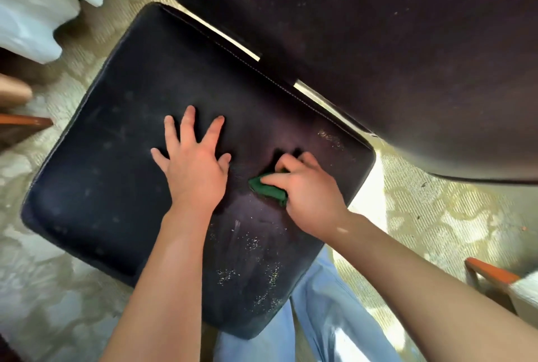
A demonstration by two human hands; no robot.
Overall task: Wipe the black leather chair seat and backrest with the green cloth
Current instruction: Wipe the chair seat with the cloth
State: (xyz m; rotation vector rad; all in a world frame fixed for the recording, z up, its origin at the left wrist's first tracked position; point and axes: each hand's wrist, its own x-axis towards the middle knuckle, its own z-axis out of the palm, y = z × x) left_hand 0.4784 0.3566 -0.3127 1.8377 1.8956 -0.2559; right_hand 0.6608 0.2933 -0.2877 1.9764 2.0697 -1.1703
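The black leather chair seat point(116, 158) fills the middle of the head view, dusty, with pale specks near its front right part. Its black backrest point(378, 26) rises across the upper right, also speckled with dust. My left hand point(192, 163) lies flat on the seat's middle, fingers spread, holding nothing. Just to its right, my right hand point(305, 190) presses a bunched green cloth point(269, 191) onto the seat; most of the cloth is hidden under the fingers.
Patterned beige carpet point(436, 216) surrounds the chair. White fabric point(32, 6) hangs at the upper left. Wooden furniture edges with orange trim show at the left point(23, 123) and lower right point(492, 274). My blue trouser legs point(320, 318) are below the seat's front edge.
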